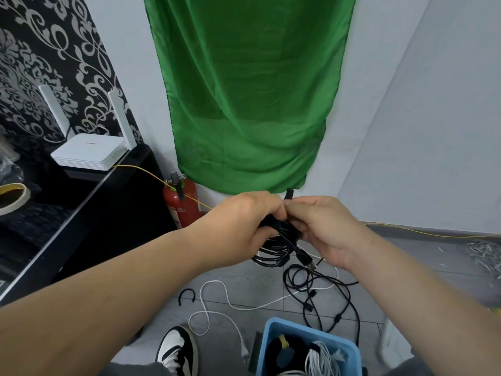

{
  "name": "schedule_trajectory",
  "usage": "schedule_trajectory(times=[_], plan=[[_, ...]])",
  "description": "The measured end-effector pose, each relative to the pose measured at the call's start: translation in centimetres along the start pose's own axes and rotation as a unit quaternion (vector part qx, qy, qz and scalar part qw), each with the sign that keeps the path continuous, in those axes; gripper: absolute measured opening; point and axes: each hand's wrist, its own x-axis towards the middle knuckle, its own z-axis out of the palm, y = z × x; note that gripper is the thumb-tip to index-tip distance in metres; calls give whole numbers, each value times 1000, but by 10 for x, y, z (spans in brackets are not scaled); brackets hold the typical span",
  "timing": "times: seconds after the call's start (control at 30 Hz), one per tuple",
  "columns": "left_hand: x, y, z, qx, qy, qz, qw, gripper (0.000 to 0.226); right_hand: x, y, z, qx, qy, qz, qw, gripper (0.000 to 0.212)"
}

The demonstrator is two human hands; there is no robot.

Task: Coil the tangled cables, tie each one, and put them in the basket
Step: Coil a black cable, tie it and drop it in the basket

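Note:
A coiled black cable (273, 252) hangs between my hands at chest height, its USB plug (309, 263) dangling below. My left hand (244, 226) grips the top of the coil. My right hand (325, 229) pinches a black tie strap (289, 194) that sticks up above my fingers. On the floor lie a loose white cable (217, 302), a tangle of black cables (325, 297) and a curved black strap (186, 295). The blue basket (273, 325) at the bottom holds coiled black and white cables.
A black shelf (89, 213) with a white router (89, 154) and a tape roll (12, 198) stands on the left. A red fire extinguisher (181, 204) stands by the wall under a green cloth (249, 90). My shoe (177, 351) is beside the basket.

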Motion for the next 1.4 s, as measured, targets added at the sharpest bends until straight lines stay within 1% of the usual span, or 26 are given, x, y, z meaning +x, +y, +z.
schedule_trajectory(times=[0.1,0.2,0.27,0.37,0.5,0.57,0.7,0.8,0.87,0.93,1.03,1.13,1.23,1.27,1.4], plan=[[2,-1,2,-8,-6,-15,1000,26,2,2,4,12,24,2,1000,13],[4,-4,3,-19,-2,-26,999,23,4,3,6,37,43,15,998,9],[5,-5,2,-24,-6,-33,999,22,5,4,6,47,47,22,998,10],[4,-5,-1,-26,-16,-44,999,22,6,7,8,35,54,28,998,13],[3,-3,-2,-39,-33,-62,997,24,5,8,10,8,69,32,997,9],[4,-1,-1,-40,-46,-71,996,25,4,7,10,-12,72,30,997,12],[6,-1,-4,-53,-56,-126,989,23,5,8,12,-14,84,23,996,10],[8,-1,-6,-79,-60,-165,981,21,3,9,10,-36,84,-2,996,12],[8,-2,-7,-106,-51,-196,973,22,0,7,11,-65,81,-33,994,17],[9,-4,-7,-139,-30,-216,966,24,-2,6,10,-84,84,-61,991,16],[10,-5,-8,-182,8,-223,958,27,-4,2,8,-89,80,-96,988,8],[10,-4,-10,-199,20,-237,951,40,-7,-1,8,-107,53,-111,987,1],[8,-5,-12,-205,22,-243,948,46,-7,0,7,-123,36,-118,985,11],[6,-7,-11,-201,26,-240,949,45,-6,0,7,-123,32,-118,985,14],[5,-11,-6,-172,62,-218,959,23,-5,0,7,-77,21,-93,992,24]])
